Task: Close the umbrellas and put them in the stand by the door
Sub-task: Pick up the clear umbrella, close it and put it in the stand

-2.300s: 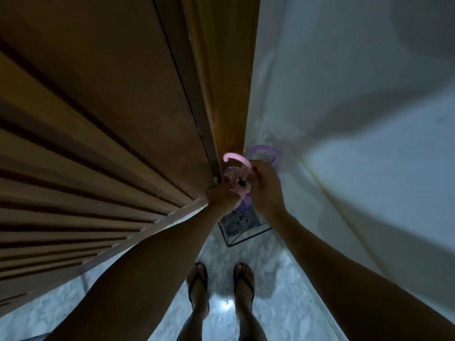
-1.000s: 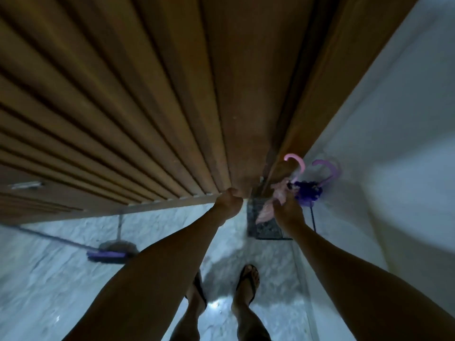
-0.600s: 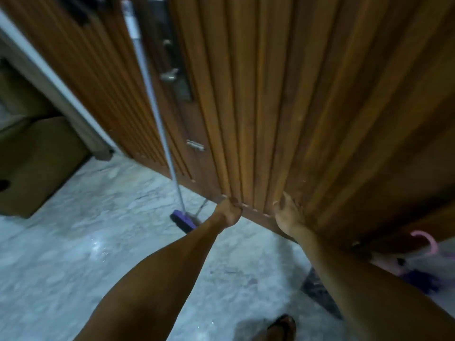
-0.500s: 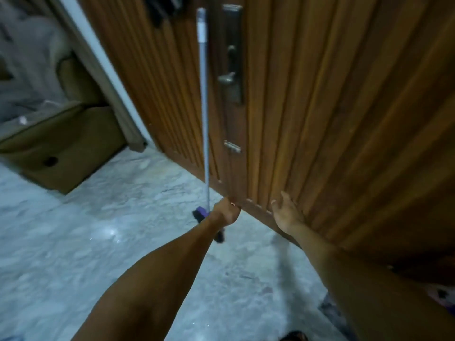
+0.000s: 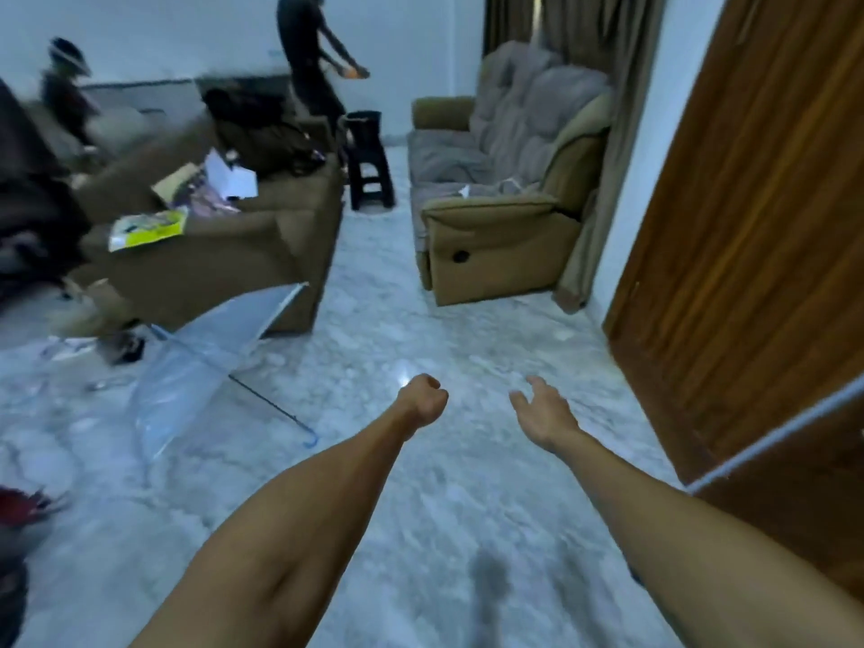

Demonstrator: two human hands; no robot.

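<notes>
Lying left of left hand [image 5: 423,398]: clear umbrella [image 5: 201,357]

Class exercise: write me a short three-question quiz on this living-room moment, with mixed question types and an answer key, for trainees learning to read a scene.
1. True or false: the clear umbrella lies open on the marble floor.
2. Multiple choice: the left hand is A) a fist that holds nothing, B) gripping the umbrella's handle, C) flat against the wooden door.
3. Fill in: the right hand has its fingers ____ and touches nothing.

Key:
1. True; its canopy is spread, with the hooked handle towards the camera.
2. A.
3. Spread (open).
</notes>
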